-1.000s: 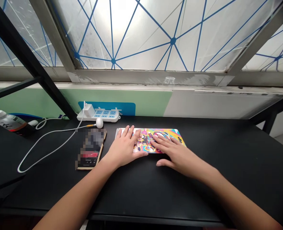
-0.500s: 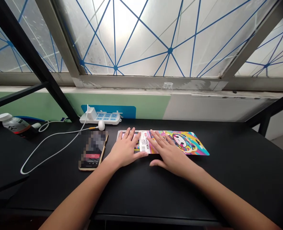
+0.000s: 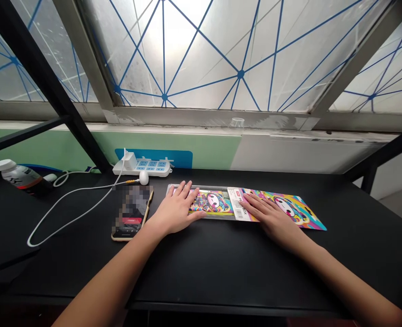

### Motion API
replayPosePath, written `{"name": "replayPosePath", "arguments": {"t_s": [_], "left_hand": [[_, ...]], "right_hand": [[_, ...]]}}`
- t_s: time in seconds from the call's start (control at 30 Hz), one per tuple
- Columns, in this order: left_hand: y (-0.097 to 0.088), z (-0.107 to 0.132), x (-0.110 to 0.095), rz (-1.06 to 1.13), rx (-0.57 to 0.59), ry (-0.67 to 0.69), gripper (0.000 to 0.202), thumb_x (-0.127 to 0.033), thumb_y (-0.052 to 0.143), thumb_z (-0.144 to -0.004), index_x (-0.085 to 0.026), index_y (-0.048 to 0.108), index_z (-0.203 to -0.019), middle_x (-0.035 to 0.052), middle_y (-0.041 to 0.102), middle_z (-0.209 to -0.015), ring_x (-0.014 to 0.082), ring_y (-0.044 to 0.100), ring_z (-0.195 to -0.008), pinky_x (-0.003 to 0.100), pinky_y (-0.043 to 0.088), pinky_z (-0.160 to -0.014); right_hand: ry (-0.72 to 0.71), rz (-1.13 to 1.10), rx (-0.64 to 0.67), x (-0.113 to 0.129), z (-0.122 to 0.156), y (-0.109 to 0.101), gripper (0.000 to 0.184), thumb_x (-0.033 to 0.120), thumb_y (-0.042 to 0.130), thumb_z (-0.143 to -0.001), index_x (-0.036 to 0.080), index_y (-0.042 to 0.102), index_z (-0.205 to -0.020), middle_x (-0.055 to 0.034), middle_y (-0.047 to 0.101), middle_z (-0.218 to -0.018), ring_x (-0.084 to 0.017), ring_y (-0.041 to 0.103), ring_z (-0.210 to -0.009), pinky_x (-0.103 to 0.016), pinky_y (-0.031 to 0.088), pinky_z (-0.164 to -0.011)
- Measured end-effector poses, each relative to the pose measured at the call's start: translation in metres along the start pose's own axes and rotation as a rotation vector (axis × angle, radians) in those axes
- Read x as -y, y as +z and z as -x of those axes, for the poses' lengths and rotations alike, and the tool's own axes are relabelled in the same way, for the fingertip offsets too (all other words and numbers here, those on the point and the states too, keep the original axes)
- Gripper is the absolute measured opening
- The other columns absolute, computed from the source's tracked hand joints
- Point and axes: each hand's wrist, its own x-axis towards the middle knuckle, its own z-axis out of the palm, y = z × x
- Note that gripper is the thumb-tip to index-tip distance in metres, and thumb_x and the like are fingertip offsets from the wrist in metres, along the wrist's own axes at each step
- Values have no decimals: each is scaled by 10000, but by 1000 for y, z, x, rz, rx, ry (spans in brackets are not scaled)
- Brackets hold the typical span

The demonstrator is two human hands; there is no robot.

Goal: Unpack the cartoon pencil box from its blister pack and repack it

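My left hand [image 3: 176, 206] lies flat, fingers spread, over the left end of a clear plastic package [image 3: 201, 187]. Inside it shows a colourful pencil box [image 3: 217, 202] with a cartoon face. My right hand [image 3: 272, 215] rests with its fingers stretched across a bright printed card [image 3: 305, 213], part of which sticks out past the package on the right. A white label [image 3: 236, 204] with "PENCIL BOX" lettering and a barcode is partly under the right fingertips. The left end of the package is hidden by my left hand.
A phone [image 3: 132, 227] lies left of my left forearm. Behind it stand a white power strip [image 3: 153, 168] and a cable [image 3: 61, 202] looping over the black desk [image 3: 201, 268]. A bottle [image 3: 20, 177] is at far left, a clear cup [image 3: 237, 122] on the sill.
My right hand has slid right together with the printed card and label, uncovering the pencil box beneath the clear plastic. My left hand has stayed at the package's left end.
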Motion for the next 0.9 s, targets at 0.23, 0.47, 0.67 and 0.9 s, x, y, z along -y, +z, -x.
{"name": "replayPosePath", "arguments": {"t_s": [0.23, 0.47, 0.67, 0.9], "left_hand": [[-6, 0, 14, 34, 30, -85, 667, -616, 286, -1038, -232, 374, -1576, 130, 235, -1678, 342, 167, -1561, 628, 211, -1207], [-2, -6, 18, -19, -17, -137, 638, -577, 289, -1050, -213, 404, -1561, 127, 252, -1674, 333, 190, -1558, 618, 212, -1214], [7, -11, 7, -57, -49, -151, 618, -532, 308, -1059, -186, 405, -1561, 143, 268, -1668, 343, 206, -1555, 611, 222, -1215], [10, -10, -5, -70, -92, -78, 561, -489, 358, -1060, -200, 439, -1535, 144, 334, -1646, 334, 262, -1540, 594, 273, -1205]], "right_hand": [[94, 139, -164, -20, 19, -16, 864, -60, 342, -875, 299, 150, -1638, -126, 537, -1519, -299, 514, -1390, -522, 492, -1053], [32, 162, -199, 34, 9, -42, 759, -32, 355, -898, 219, 270, -1609, -120, 535, -1522, -289, 540, -1370, -512, 440, -1085], [-211, 25, -14, 133, -19, -23, 426, 269, 421, -1038, 144, 561, -1420, -148, 595, -1461, -342, 590, -1302, -513, 472, -1031], [-172, -208, 107, 147, -82, 6, 598, 544, 412, -1034, 161, 502, -1485, -144, 528, -1529, -337, 447, -1430, -539, 405, -1121]]}}
